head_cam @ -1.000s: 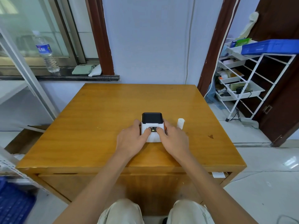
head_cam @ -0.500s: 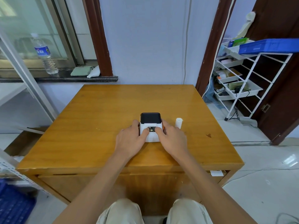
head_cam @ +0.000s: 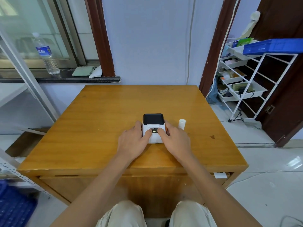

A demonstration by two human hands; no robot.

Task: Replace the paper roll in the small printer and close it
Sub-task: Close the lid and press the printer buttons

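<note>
With my left hand (head_cam: 133, 141) and right hand (head_cam: 175, 140) clasping the printer (head_cam: 153, 128) mid-tabletop (head_cam: 98, 128), fingers wrapped round its sides, uneven thumb pressure risks sliding it into the paper roll (head_cam: 182, 124) just beside it.

The small printer (head_cam: 153, 127) sits on the table (head_cam: 98, 122), near its front edge and about midway across. The left hand (head_cam: 133, 141) rests against the printer's left side, the right hand (head_cam: 175, 140) against its right. A paper roll (head_cam: 182, 124) stands just right of the right hand.
</note>
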